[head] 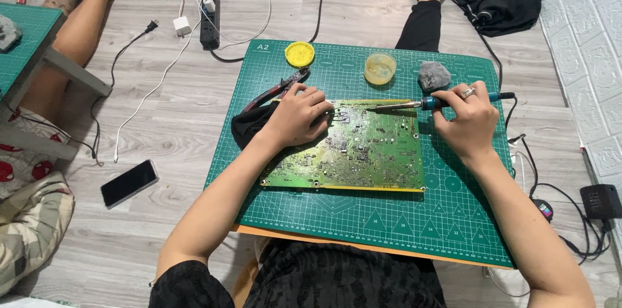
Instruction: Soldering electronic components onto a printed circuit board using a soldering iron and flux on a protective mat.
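While the right hand point(468, 120) is closed round the soldering iron point(414, 104) at frame centre, its tip could burn the left hand point(299, 117), spread empty on the board point(363, 152).

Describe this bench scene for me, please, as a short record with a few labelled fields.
Setting: green cutting mat on a wooden floor
Left hand: left hand rests on the upper left corner of the green circuit board
Right hand: right hand holds a blue-handled soldering iron, tip over the board's upper edge
On the mat: yellow lid, small clear tub, grey sponge-like lump, red-handled pliers
On the floor: black phone, power strip
Nearby: another person's legs at upper left
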